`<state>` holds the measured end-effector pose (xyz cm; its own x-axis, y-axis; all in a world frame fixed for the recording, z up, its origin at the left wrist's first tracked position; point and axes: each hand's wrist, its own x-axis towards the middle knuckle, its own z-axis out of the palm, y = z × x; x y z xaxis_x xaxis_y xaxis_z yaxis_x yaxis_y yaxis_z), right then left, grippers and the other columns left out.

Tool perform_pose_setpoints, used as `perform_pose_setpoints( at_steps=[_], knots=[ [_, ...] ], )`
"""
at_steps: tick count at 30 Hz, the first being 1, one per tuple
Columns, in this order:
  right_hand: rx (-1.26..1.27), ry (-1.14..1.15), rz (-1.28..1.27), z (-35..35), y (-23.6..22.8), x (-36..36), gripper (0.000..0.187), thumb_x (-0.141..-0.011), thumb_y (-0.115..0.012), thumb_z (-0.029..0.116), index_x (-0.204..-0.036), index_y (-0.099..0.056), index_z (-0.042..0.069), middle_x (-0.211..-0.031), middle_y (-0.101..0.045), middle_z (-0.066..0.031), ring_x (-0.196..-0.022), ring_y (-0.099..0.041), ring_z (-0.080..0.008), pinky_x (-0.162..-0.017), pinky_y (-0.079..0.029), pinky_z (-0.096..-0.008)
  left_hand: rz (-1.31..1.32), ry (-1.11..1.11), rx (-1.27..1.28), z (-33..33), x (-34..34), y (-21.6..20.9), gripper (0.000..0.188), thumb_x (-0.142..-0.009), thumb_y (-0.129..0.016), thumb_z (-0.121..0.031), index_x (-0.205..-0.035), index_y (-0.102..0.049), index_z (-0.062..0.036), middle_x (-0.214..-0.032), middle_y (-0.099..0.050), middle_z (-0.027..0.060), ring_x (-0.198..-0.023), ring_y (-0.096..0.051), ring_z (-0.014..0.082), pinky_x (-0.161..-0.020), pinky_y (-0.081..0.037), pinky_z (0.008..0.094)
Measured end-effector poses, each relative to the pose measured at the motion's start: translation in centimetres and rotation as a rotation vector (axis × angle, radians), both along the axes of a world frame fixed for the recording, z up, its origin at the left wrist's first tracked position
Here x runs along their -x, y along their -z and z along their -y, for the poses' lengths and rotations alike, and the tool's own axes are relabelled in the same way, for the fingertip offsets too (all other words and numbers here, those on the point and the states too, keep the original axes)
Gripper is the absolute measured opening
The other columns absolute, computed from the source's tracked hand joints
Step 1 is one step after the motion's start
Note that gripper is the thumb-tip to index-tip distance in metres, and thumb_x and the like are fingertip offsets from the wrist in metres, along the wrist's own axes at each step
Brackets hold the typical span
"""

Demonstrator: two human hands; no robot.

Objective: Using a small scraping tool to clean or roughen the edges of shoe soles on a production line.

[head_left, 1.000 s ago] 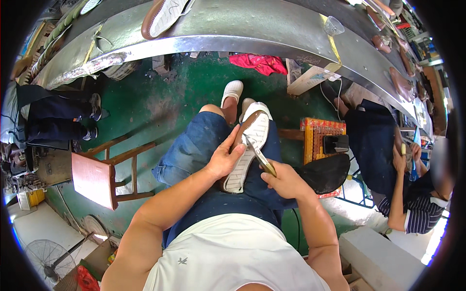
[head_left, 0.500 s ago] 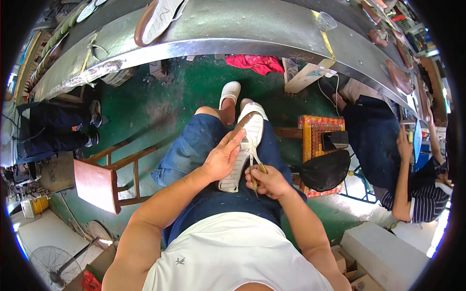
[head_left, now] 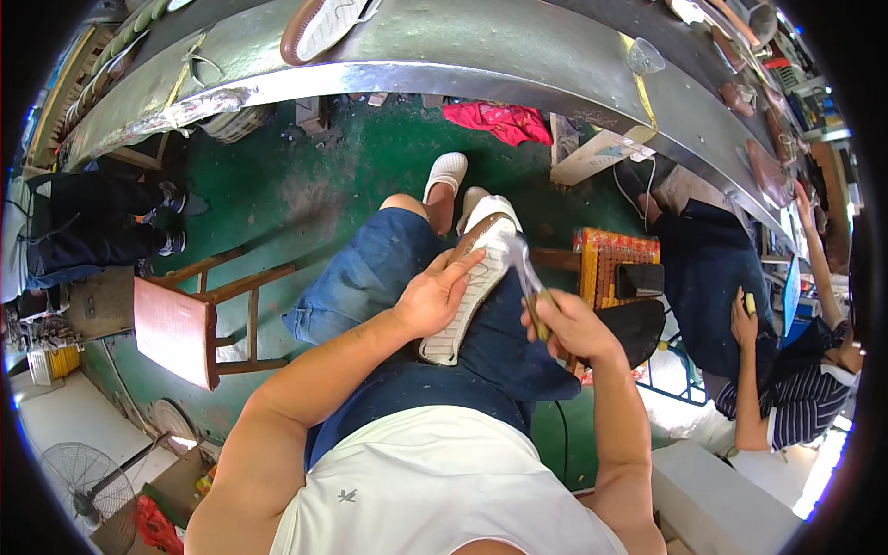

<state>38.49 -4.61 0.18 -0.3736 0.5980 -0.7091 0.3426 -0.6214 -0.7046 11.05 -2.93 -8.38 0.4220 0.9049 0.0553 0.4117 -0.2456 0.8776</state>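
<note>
A brown shoe with a white, line-marked underside [head_left: 462, 314] lies lengthwise on my lap, underside up. My left hand [head_left: 431, 298] holds it around the middle, fingers stretched along its brown edge and thumb on the near part. In my closed right hand [head_left: 569, 326] is a pair of pliers [head_left: 540, 313] with yellowish handles. The metal head is smeared by motion and points at the shoe's far right side; I cannot tell whether it touches.
A metal-topped bench [head_left: 444, 83] spans the far side, with another brown-and-white shoe [head_left: 319, 28] on it. A wooden stool [head_left: 176, 328] stands left, a beaded seat [head_left: 606, 268] right. A co-worker [head_left: 786, 398] sits at far right; another person's legs [head_left: 111, 217] show left.
My right hand has moved right and away from my body with the pliers, off the white strip at the shoe's middle. The shoe has shifted slightly; my left hand stays on it.
</note>
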Motion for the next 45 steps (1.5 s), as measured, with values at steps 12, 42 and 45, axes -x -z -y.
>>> perform_pose_setpoints(
  at_steps=[12, 42, 45],
  knots=[
    [-0.445, -0.188, 0.328, -3.4, 0.2, 4.2, 0.048, -0.109, -0.041, 0.037, -0.093, -0.06, -0.003, -0.078, -0.069, -0.0162, -0.07, -0.069, -0.0283, -0.069, -0.054, -0.0408, -0.043, -0.002, 0.02, 0.5, 0.1, 0.5, 0.066, -0.104, -0.049, -0.018, -0.161, -0.018, -0.0065, -0.154, -0.037, 0.03, -0.139, -0.044, 0.0456, -0.115, -0.039, 0.0439],
    [-0.434, -0.225, 0.356, 2.6, -0.3, 2.4, 0.036, -0.104, -0.054, 0.034, -0.098, -0.062, 0.0, -0.08, -0.068, -0.0212, -0.077, -0.066, -0.0396, -0.071, -0.051, -0.0474, 0.077, 0.028, 0.588, -1.7, 1.5, -1.3, 0.076, -0.097, -0.067, -0.022, -0.158, -0.026, -0.0018, -0.143, -0.054, 0.0231, -0.133, -0.054, 0.0324, -0.112, -0.041, 0.038],
    [-0.266, -0.253, 0.278, 3.3, -1.8, 2.1, 0.035, -0.103, -0.056, 0.031, -0.098, -0.065, -0.002, -0.077, -0.068, -0.0194, -0.073, -0.068, -0.0369, -0.071, -0.052, -0.0425, 0.176, 0.051, 0.809, -3.0, 2.0, -0.9, 0.079, -0.096, -0.07, -0.017, -0.16, -0.026, -0.006, -0.144, -0.054, 0.0142, -0.131, -0.053, 0.0223, -0.112, -0.042, 0.0348]
  ],
)
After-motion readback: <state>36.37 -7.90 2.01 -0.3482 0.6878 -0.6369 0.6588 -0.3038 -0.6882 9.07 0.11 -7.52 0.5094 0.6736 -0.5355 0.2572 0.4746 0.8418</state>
